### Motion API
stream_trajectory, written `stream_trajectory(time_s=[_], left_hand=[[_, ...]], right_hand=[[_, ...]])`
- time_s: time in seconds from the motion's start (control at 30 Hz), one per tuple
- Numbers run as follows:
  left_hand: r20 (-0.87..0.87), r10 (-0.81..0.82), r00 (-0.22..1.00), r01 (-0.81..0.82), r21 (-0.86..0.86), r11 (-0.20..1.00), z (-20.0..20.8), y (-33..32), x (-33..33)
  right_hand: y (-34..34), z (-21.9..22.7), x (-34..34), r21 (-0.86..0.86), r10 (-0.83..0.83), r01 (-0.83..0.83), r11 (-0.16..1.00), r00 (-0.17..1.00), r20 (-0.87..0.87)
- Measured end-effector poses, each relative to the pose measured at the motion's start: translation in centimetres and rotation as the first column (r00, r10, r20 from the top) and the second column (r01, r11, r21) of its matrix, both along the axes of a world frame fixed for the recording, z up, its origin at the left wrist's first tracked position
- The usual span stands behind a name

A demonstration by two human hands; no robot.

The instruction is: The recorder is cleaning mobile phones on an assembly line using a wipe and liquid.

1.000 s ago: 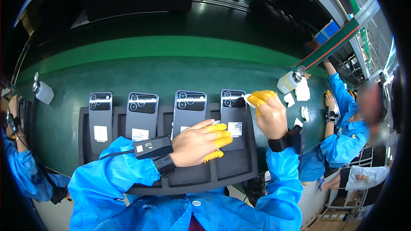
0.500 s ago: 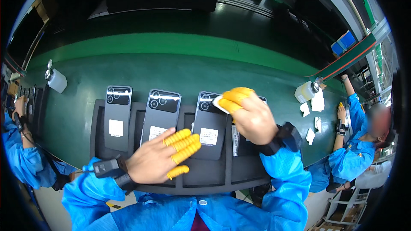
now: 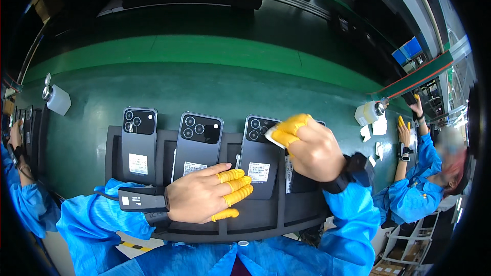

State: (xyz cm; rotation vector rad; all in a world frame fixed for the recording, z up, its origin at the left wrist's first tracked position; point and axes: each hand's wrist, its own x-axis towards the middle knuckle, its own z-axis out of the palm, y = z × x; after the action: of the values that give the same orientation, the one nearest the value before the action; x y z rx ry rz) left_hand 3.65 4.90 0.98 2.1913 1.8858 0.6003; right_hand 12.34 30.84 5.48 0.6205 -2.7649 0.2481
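My right hand (image 3: 314, 148), in yellow finger cots, pinches a small white wipe (image 3: 275, 138) against the lower right of a dark grey phone's (image 3: 258, 151) camera block. That phone lies back up with a white label. My left hand (image 3: 202, 194), its fingers in yellow cots and stretched out, rests beside this phone's lower left edge and covers the bottom of a second phone (image 3: 199, 148). Further left is a third phone (image 3: 138, 143). Another phone (image 3: 302, 185) is mostly hidden under my right hand and wrist. The phones sit in a black slotted tray (image 3: 223, 227).
A white dispenser bottle (image 3: 58, 99) stands at left on the green table (image 3: 97, 122). At right are another bottle (image 3: 368, 113) and crumpled white wipes (image 3: 379, 125). Co-workers in blue work at both sides, one hand (image 3: 404, 133) near the right table edge.
The wipe has slid from the upper right of the camera block to its lower right. My left hand has shifted slightly right and nearer to me. The whole view has moved a little.
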Motion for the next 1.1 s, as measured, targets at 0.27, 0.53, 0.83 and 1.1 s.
stream_trajectory(time_s=[0.27,0.53,0.83,1.1], left_hand=[[0.149,0.008,0.989,-0.008,0.005,1.000,-0.2,-0.1,-0.2],[0.144,0.008,0.989,-0.012,0.023,1.000,-0.3,0.9,0.1],[0.168,0.040,0.985,-0.049,0.054,0.997,-0.2,0.6,0.2],[0.156,0.014,0.988,-0.027,0.079,0.997,-0.6,0.6,-0.1]], right_hand=[[-1.2,-2.2,-1.9,-0.018,0.087,-0.088,0.996,0.994,-0.070],[-0.7,-0.3,-1.6,-0.044,0.014,-0.018,0.999,0.995,-0.099],[-0.2,-0.3,2.4,0.077,-0.016,0.006,0.997,0.991,0.131],[-1.8,-2.2,-0.4,0.039,0.140,-0.138,0.990,0.989,-0.043]])
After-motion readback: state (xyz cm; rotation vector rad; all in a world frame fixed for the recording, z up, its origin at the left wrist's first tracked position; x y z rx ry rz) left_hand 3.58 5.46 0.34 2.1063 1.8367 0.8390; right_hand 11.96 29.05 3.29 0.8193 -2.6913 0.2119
